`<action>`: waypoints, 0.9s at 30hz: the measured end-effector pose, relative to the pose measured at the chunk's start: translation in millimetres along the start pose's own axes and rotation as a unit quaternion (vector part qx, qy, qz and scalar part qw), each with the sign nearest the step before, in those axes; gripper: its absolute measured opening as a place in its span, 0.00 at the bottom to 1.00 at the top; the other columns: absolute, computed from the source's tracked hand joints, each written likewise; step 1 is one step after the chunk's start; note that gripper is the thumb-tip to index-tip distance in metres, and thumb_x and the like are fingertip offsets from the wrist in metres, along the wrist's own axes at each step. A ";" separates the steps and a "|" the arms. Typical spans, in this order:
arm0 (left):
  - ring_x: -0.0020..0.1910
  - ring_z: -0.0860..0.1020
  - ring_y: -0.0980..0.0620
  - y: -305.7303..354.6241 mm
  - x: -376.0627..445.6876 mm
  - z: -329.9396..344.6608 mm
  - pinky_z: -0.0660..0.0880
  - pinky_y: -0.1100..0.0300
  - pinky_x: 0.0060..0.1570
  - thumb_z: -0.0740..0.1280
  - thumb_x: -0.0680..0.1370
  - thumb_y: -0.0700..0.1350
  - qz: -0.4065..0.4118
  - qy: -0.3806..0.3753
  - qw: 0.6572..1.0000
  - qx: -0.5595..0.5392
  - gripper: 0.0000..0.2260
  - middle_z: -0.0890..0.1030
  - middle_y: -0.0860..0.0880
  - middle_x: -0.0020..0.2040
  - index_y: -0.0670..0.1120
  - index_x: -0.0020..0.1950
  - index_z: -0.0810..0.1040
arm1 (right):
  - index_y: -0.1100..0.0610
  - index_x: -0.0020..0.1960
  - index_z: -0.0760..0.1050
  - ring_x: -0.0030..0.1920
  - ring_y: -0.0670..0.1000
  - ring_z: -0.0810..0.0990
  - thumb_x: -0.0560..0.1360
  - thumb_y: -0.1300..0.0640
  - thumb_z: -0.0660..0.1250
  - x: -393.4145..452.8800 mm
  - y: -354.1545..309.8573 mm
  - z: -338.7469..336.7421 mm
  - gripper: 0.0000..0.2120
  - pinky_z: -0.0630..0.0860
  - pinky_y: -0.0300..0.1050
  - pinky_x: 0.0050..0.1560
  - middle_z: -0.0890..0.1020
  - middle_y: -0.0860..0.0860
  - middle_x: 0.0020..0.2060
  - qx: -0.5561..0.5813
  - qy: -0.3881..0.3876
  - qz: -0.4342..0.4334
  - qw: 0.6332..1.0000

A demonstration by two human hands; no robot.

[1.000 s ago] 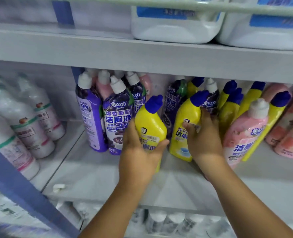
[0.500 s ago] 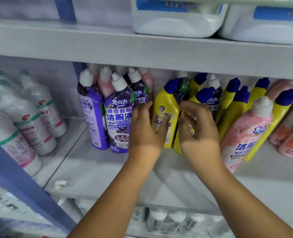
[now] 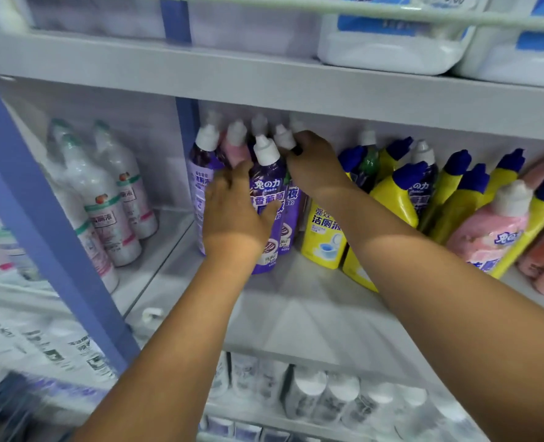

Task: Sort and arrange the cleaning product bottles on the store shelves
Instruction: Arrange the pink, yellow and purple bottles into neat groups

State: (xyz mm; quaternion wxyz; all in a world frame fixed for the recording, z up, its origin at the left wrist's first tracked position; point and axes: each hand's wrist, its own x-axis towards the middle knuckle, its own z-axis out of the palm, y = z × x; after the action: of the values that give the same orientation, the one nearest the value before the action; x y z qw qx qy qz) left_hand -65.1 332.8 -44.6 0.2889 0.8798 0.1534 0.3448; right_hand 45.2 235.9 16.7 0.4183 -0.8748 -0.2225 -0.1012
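The left hand [image 3: 235,215] is pressing spread fingers on the front purple bottle [image 3: 268,199], rigid, slick, probably heavy, while the right hand [image 3: 312,161] is seemingly pinching a far neck.

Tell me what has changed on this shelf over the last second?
Both hands left the yellow bottles, which now stand on the shelf. The left hand moved onto a purple bottle; the right hand reached to the white caps behind. The pink bottle stayed.

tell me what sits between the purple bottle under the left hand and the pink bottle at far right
In the head view, yellow bottles with blue caps fill the stretch between the purple bottle and the pink bottle.
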 end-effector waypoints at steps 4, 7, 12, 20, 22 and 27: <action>0.64 0.76 0.49 -3.4 -12.0 -1.7 0.69 0.60 0.51 0.74 0.76 0.50 -0.046 -0.051 0.990 -0.121 0.33 0.74 0.56 0.71 0.60 0.76 0.61 | 0.63 0.51 0.76 0.46 0.58 0.75 0.83 0.46 0.60 -2.5 -4.4 -12.2 0.19 0.63 0.47 0.38 0.77 0.55 0.42 -0.059 -0.029 -0.017 0.998; 0.61 0.79 0.47 -10.7 -26.5 -10.6 0.77 0.52 0.52 0.73 0.76 0.52 -0.055 0.003 0.992 -0.115 0.31 0.77 0.57 0.68 0.64 0.74 0.62 | 0.60 0.48 0.76 0.42 0.54 0.73 0.79 0.52 0.69 -15.5 -7.1 -15.9 0.11 0.65 0.38 0.33 0.75 0.52 0.38 -0.036 -0.013 -0.024 0.999; 0.55 0.81 0.39 -27.0 -40.3 -26.3 0.75 0.52 0.44 0.74 0.77 0.50 -0.055 0.077 0.994 -0.057 0.31 0.80 0.47 0.64 0.58 0.77 0.64 | 0.59 0.55 0.79 0.36 0.45 0.72 0.80 0.58 0.67 -61.7 0.3 -36.9 0.06 0.68 0.32 0.37 0.79 0.49 0.40 0.040 0.085 -0.050 0.994; 0.65 0.74 0.36 -10.5 -45.6 -18.8 0.77 0.41 0.56 0.74 0.76 0.47 -0.039 0.138 0.989 -0.037 0.32 0.71 0.40 0.70 0.45 0.77 0.66 | 0.51 0.67 0.77 0.59 0.56 0.79 0.82 0.53 0.66 -92.9 46.0 -65.1 0.14 0.71 0.42 0.53 0.80 0.55 0.62 0.011 0.133 0.017 0.991; 0.68 0.71 0.37 6.0 -46.7 -18.1 0.72 0.46 0.67 0.74 0.76 0.46 0.035 0.214 0.976 -0.025 0.26 0.73 0.39 0.69 0.40 0.71 0.72 | 0.54 0.69 0.76 0.60 0.59 0.78 0.82 0.54 0.65 -94.6 55.3 -68.5 0.16 0.70 0.42 0.53 0.80 0.58 0.62 -0.005 0.148 0.012 0.989; 0.59 0.78 0.42 47.8 -22.1 3.6 0.71 0.61 0.61 0.70 0.77 0.43 0.140 0.114 0.971 -0.157 0.13 0.80 0.42 0.58 0.40 0.60 0.80 | 0.52 0.75 0.70 0.65 0.58 0.72 0.80 0.52 0.68 -109.8 62.8 -65.8 0.25 0.65 0.33 0.60 0.75 0.55 0.60 -0.026 0.168 -0.003 0.985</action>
State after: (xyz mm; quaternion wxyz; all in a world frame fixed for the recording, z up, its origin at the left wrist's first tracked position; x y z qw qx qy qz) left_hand -75.0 283.4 -28.9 0.3533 0.7912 0.0048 0.4992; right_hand -21.1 116.7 -24.9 0.4264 -0.8553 -0.1491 -0.2536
